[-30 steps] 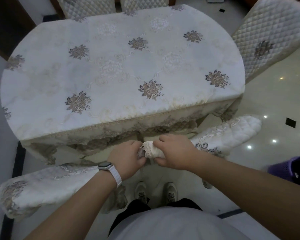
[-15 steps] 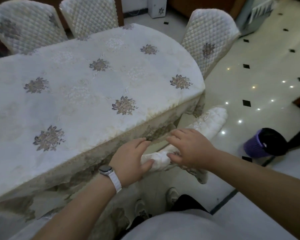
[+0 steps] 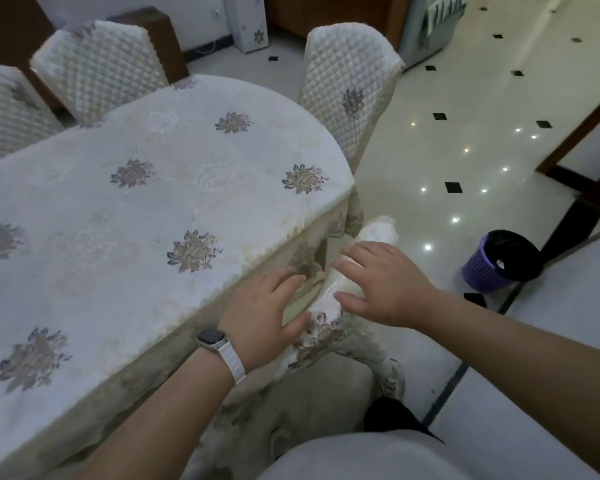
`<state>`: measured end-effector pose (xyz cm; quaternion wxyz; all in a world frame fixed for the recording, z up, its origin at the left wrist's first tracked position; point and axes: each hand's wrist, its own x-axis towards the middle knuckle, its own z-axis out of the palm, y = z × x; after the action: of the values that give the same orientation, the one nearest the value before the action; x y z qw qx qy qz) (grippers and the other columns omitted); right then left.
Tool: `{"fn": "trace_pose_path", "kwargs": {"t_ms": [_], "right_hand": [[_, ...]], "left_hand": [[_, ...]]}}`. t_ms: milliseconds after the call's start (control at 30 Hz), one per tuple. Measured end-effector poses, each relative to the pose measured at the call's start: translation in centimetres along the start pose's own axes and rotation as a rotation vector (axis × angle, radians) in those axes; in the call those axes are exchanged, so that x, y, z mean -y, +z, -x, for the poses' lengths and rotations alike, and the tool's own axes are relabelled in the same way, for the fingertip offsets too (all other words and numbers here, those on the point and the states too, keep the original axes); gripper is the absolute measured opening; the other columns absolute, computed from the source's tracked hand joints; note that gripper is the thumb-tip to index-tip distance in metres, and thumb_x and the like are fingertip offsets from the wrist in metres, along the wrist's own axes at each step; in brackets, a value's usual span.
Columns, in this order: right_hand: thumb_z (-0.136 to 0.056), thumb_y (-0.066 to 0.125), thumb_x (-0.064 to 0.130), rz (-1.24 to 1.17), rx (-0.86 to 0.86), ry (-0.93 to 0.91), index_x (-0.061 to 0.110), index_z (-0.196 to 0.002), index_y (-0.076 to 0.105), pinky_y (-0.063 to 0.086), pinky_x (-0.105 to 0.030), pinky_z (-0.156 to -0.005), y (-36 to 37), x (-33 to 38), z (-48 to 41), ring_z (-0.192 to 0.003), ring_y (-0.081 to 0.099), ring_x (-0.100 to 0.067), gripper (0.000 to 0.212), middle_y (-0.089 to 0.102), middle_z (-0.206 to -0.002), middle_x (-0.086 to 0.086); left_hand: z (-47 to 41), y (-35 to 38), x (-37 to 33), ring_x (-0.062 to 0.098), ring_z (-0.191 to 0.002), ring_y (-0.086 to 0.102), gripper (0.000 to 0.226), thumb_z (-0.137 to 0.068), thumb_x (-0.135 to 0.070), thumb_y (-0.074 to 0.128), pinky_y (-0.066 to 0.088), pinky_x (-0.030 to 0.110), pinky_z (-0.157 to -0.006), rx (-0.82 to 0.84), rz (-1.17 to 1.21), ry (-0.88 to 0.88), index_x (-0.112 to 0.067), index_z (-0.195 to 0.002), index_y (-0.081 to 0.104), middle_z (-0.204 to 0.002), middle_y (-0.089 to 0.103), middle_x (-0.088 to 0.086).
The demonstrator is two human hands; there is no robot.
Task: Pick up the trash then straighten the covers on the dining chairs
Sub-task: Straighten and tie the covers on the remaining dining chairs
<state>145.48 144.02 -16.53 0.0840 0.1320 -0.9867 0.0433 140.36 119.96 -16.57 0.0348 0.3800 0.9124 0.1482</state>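
A cream quilted chair cover [image 3: 329, 327] with a floral patch drapes over the top of the chair pushed under the near edge of the table. My left hand [image 3: 264, 313], with a white watch on its wrist, rests on the cover's left side with fingers straight. Over the cover's top ridge lies my right hand [image 3: 381, 282], fingers spread and flat. Neither hand grips anything. The chair's seat is hidden under the tablecloth.
The oval table [image 3: 146, 209] wears a white floral cloth. Quilted covered chairs stand at the far side [image 3: 97, 67] and at the right end [image 3: 350, 81]. A purple wastebasket [image 3: 499, 261] with a black liner sits on the glossy tiled floor to the right.
Both hands have let go of the bunched cover edge and spread flat over it. The view has swung right, bringing the wastebasket and the right-end chair fully into sight.
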Motion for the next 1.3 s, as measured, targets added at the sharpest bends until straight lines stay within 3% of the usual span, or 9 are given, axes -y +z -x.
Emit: {"fn": "trace_pose_path", "kwargs": {"t_ms": [400,767,1300], "right_hand": [[-0.088,0.045,0.057,-0.054,0.011,0.051,0.021,-0.120,0.062,0.041,-0.039,-0.095,-0.9,-19.6,-1.1,-0.109,0.055,-0.025,0.051,0.061,-0.119,-0.003],[-0.087,0.046,0.055,-0.080,-0.042,0.039,0.018,-0.119,0.062,0.043,-0.041,-0.094,-1.7,-33.5,-1.8,-0.104,0.058,-0.029,0.052,0.063,-0.115,-0.008],[-0.087,0.051,0.053,-0.018,-0.014,0.050,0.015,-0.118,0.063,0.043,-0.042,-0.096,0.6,-47.2,-12.1,-0.110,0.055,-0.030,0.051,0.061,-0.121,-0.008]], "left_hand": [[-17.4,2.6,-8.8,0.027,-0.109,0.059,0.054,-0.085,-0.052,0.049,0.051,0.039,-0.090,-0.047,-0.019,-0.007,-0.018,-0.126,0.057,-0.127,0.059,0.005],[-29.9,3.6,-15.0,0.024,-0.116,0.055,0.053,-0.084,-0.049,0.050,0.048,0.040,-0.096,-0.010,-0.079,-0.014,-0.019,-0.126,0.059,-0.130,0.058,0.003],[-48.4,7.5,-10.4,0.030,-0.109,0.059,0.052,-0.083,-0.048,0.050,0.050,0.042,-0.090,-0.040,-0.021,0.009,-0.016,-0.122,0.061,-0.127,0.060,0.009]]}}
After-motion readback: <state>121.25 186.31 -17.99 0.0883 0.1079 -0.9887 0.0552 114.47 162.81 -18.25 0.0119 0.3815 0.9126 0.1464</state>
